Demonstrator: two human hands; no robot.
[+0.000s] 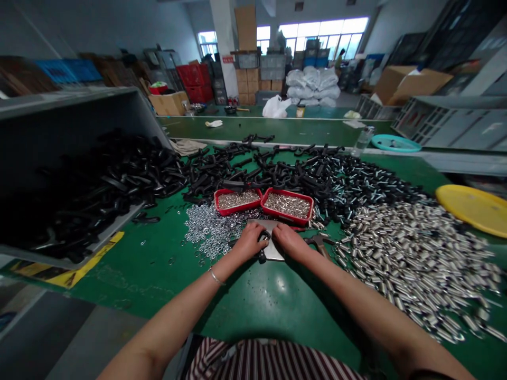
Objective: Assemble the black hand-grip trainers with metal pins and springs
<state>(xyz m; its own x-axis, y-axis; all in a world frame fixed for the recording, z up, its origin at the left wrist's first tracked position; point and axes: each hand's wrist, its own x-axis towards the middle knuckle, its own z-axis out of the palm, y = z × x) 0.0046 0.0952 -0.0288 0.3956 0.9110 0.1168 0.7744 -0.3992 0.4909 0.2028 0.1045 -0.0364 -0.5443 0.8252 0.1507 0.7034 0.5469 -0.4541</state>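
My left hand [250, 240] is closed round a black curved handle-like part [262, 257], holding it over a small metal plate [273, 250] on the green table. Just right of it, my right hand [288, 240] has its fingers curled together at the plate's edge; whatever is in them is hidden. Two red trays [287, 216] of small metal pins stand right behind the plate. Loose metal rings [214, 232] lie spread to the left of my left hand. Beside my right wrist rests a hammer [320, 245], partly covered by the forearm.
A grey crate [138, 113] tipped on its side spills black parts at the left. More black parts [285, 171] lie behind the trays. Black-ended bolts [368, 182] and a heap of metal springs [412, 258] cover the right. A yellow lid [475, 211] sits at the right edge.
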